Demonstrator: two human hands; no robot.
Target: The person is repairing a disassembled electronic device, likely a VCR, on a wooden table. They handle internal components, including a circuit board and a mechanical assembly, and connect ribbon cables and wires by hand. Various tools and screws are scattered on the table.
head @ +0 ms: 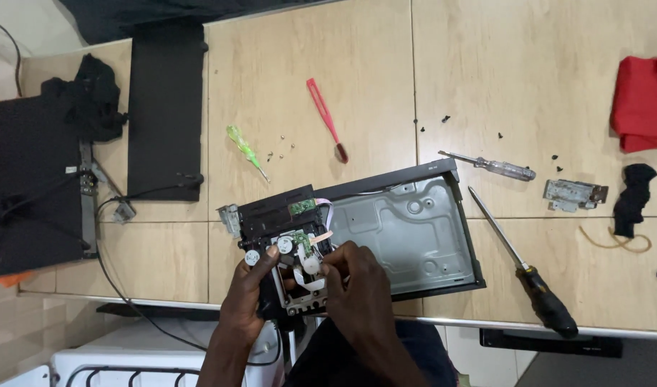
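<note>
A black disc-drive mechanism (pixel 278 215) with small green circuit boards and white gears is held over the near table edge. My left hand (pixel 246 294) grips its lower left side, thumb by a white gear. My right hand (pixel 353 283) pinches a white ribbon cable (pixel 310 276) at the drive's middle. Right beside the drive lies an open grey metal chassis (pixel 407 229) with a black rim.
A green screwdriver (pixel 246 150), a red pry tool (pixel 327 118) and loose screws (pixel 280 148) lie behind the drive. At right are a clear-handled screwdriver (pixel 490 166), a long black-handled screwdriver (pixel 522 265), a metal bracket (pixel 573 193), a red cloth (pixel 644 100). A black cover panel (pixel 164 107) lies at left.
</note>
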